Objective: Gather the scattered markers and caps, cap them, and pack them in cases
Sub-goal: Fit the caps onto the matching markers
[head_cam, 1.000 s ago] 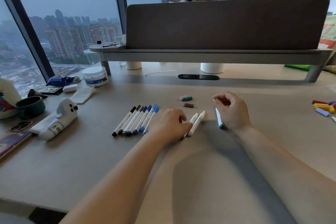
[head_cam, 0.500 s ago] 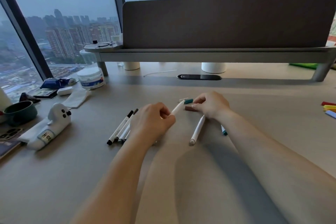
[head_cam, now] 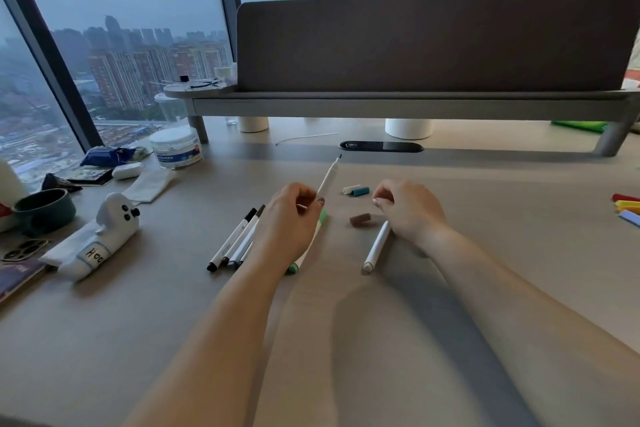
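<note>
My left hand (head_cam: 287,222) pinches a white uncapped marker (head_cam: 327,180) whose dark tip points up and away to the right. Under this hand lies a green-capped marker (head_cam: 294,267), and to its left a row of capped markers (head_cam: 232,243), partly hidden by my wrist. My right hand (head_cam: 410,211) hovers with its fingers curled, and I see nothing in it. A white marker (head_cam: 375,248) lies just below it. Between my hands lie a white cap (head_cam: 349,189), a teal cap (head_cam: 362,191) and a brown cap (head_cam: 360,219).
A white ghost-shaped pencil case (head_cam: 100,236) lies at the left, near a dark green bowl (head_cam: 45,210) and a plastic tub (head_cam: 176,147). Coloured pieces (head_cam: 627,206) sit at the right edge. A grey shelf with a divider (head_cam: 415,104) spans the back; a person sits behind it.
My left hand has lifted the white marker off the desk and tilted its tip upward. My right hand has drawn back to the right from the caps, which stay on the desk.
</note>
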The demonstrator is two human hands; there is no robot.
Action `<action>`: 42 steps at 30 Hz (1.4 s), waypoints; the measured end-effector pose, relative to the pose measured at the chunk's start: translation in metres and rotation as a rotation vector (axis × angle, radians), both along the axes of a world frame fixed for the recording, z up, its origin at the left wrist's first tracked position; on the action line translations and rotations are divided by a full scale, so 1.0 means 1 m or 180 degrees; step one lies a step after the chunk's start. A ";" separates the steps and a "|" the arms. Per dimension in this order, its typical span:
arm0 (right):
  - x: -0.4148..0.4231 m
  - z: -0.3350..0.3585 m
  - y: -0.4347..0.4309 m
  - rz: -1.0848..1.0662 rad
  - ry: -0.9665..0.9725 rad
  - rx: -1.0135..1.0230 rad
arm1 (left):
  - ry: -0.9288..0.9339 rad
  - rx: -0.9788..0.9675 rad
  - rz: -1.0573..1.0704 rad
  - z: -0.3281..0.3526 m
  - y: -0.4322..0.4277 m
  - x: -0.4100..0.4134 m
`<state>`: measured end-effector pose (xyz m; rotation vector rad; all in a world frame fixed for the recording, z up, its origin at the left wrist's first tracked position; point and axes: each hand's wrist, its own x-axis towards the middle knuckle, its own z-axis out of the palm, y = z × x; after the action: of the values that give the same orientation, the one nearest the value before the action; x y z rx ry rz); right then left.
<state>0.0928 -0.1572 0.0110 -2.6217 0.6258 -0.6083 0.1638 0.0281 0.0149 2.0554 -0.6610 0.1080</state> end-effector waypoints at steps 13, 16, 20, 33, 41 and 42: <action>-0.004 0.003 0.020 0.0267 0.0583 -0.0048 | 0.0032 0.0065 0.0075 -0.005 -0.003 0.001; -0.001 0.001 0.019 0.0332 0.0177 0.0198 | -0.0004 0.0017 0.0021 -0.004 -0.002 0.000; -0.007 0.008 0.012 0.0598 -0.1253 0.1961 | -0.0004 -0.0214 0.0037 -0.002 0.000 0.000; -0.017 0.026 0.005 0.1031 -0.1694 0.3682 | -0.0337 -0.0332 -0.0187 -0.003 0.002 0.002; -0.015 0.026 0.014 0.1090 -0.1450 0.3345 | -0.0421 -0.0220 -0.0306 0.002 0.002 -0.006; -0.015 0.026 0.016 0.1081 -0.1421 0.3286 | -0.0418 -0.0226 -0.0314 0.002 0.002 -0.007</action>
<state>0.0783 -0.1417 0.0368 -1.5064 0.2268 -0.5313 0.1565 0.0298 0.0167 1.9561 -0.8267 0.2078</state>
